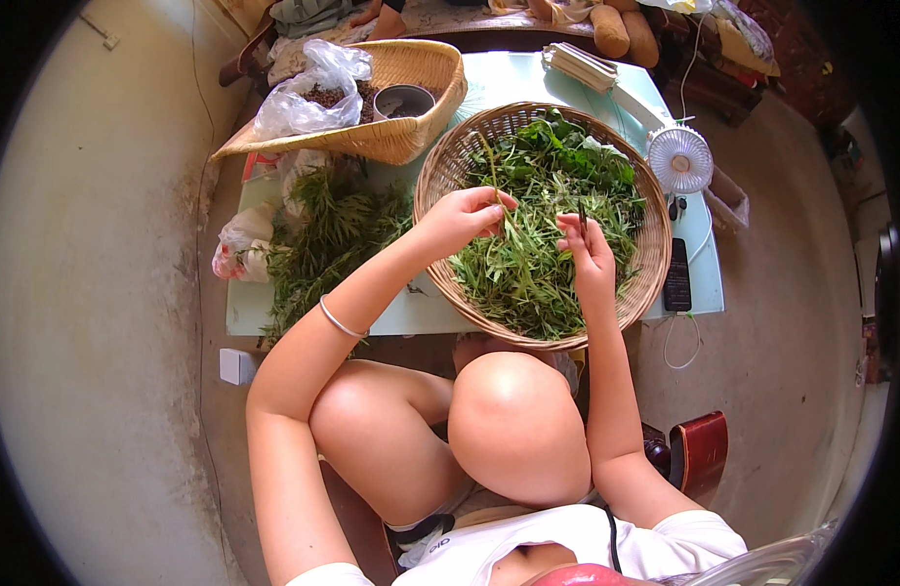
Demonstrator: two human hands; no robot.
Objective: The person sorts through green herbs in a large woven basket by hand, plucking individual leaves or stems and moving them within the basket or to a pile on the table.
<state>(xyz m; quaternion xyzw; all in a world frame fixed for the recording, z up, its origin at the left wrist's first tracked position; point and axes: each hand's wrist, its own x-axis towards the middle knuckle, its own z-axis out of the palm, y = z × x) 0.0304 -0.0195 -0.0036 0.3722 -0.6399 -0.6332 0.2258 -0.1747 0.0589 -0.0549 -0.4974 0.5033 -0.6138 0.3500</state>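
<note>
A round wicker basket [666,271] full of cut green leaves [545,286] sits on the glass-topped table, overhanging its near edge. Above its left half, my left hand [479,209] pinches a leafy plant stem [492,165] that stands partly upright. My right hand [588,249] is over the basket's right half, with its fingers around a thin dark tool [583,218]; the picture does not settle whether it is scissors. Uncut leafy branches [325,242] lie in a heap left of the basket, partly behind my left forearm.
A woven bamboo scoop basket [413,139] holds a plastic bag [311,95] and a metal bowl [404,102]. On the right are a small white fan [679,160] and a phone [677,275] with a cable. A person's foot [388,23] shows on the far seat.
</note>
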